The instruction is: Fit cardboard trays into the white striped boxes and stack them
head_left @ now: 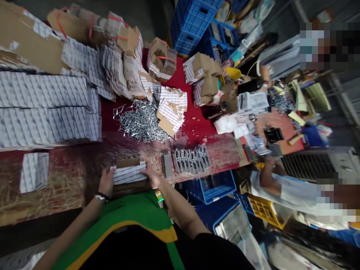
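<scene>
Both my hands hold one small striped cardboard box (128, 173) at the near edge of the red table (197, 125). My left hand (107, 182), with a bracelet on the wrist, grips its left end. My right hand (152, 175) grips its right end, fingers curled over the top. Just right of the box lies a grey block (167, 165) and a row of metal clips (191, 160). A loose heap of shiny metal clips (142, 120) lies beyond the box.
Stacks of flat striped cartons (47, 108) fill the left. Bundled folded boxes (161, 60) and brown cardboard stand at the back. Blue crates (194, 22) sit behind and below the table. Another person's arm in a white sleeve (281, 185) works at the right.
</scene>
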The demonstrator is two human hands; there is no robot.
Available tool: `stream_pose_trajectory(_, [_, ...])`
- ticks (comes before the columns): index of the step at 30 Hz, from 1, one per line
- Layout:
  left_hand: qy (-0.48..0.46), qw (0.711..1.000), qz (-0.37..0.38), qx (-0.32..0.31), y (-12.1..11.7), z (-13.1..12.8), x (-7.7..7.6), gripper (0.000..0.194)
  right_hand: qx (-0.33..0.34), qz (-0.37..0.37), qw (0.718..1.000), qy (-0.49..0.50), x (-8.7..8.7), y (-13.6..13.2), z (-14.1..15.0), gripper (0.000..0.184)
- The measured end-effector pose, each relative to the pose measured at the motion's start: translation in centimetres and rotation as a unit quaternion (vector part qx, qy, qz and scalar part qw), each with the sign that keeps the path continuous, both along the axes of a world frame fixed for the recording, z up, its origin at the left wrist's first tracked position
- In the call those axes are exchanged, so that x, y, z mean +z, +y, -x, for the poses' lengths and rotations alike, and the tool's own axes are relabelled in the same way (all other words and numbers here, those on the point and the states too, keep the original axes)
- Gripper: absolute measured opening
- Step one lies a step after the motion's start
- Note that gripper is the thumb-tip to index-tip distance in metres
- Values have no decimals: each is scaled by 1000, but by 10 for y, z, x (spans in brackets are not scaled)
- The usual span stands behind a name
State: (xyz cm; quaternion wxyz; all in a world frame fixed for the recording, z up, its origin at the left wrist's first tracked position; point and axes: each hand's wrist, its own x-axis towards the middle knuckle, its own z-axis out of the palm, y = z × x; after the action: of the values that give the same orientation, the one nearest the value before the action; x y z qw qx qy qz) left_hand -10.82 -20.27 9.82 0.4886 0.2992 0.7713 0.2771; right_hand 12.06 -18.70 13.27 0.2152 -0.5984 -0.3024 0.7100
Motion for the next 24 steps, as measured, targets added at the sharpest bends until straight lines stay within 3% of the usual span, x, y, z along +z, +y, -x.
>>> stream_pose_trajectory(2, [29,999,8,30,-26,-2,9,61,-44,-7,995,-83,-4,-21,2,50])
stream_pose_trajectory(4, [6,1000,-12,6,-53,3,20,68,-51,-41,991,-115,-5,-40,0,46])
stream_pose_trajectory(8, [-116,988,-27,-98,-104,13,41,68,12,-42,998,56,4,-64,-25,65])
stream_pose_trajectory(11, [-65,993,-35,-87,-124,7,49,70,72,34,980,181,12,-73,-39,60])
stream_pose_trajectory(15, [29,989,-107,-103,-128,0,54,47,21,-7,993,115,16,-79,-32,51])
stream_pose_trajectory(18, [-14,965,-146,-215,-121,14,61,33,48,15,989,137,21,-74,-25,40])
stream_pose_trajectory(21, [-109,936,-106,-317,-100,34,67,46,109,35,982,148,26,-62,-20,44])
stream_pose_trajectory(24, [-69,917,2,-392,-68,47,69,62,195,-1,979,57,22,-51,-4,58])
